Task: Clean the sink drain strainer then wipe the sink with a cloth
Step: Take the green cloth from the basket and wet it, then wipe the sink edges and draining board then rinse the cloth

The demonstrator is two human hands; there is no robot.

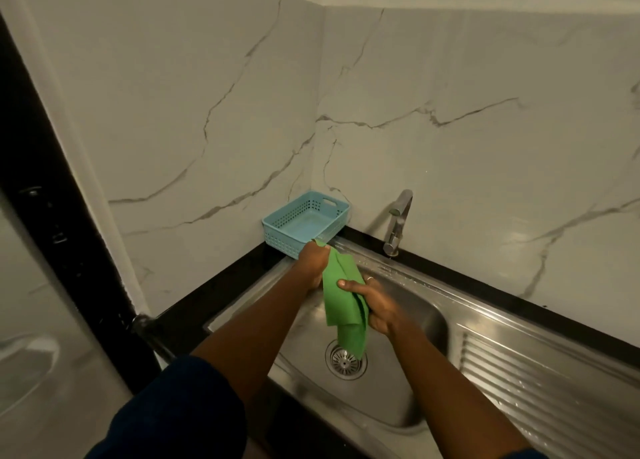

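the person is holding a green cloth (pixel 341 299) with both hands over the basin of the steel sink (pixel 419 320). the left hand (pixel 313 264) is gripping the top end of the cloth, fingers curled tight round it, just in front of the basket. the right hand (pixel 375 306) is clasping the cloth lower down, with the thumb lying across the front of the fabric and the fingers wrapping behind it; a ring is showing on one finger. between the two hands the cloth is running bunched and folded, and its loose tail is hanging down below the right hand, with the tip dangling just above the drain strainer (pixel 344 361). the strainer is sitting in the drain hole at the bottom of the basin, and the cloth tip is covering its upper right edge.

a light blue perforated basket (pixel 284 236) is standing on the black desk (pixel 225 285) in the corner, at the sink's back left end. a chrome tap (pixel 398 221) is rising from the desk behind the basin. a ribbed draining board (pixel 536 382) is lying to the right of the basin. white veined marble panels (pixel 173 112) are lining the walls. a dark blue sleeve (pixel 180 406) is covering the left upper arm.
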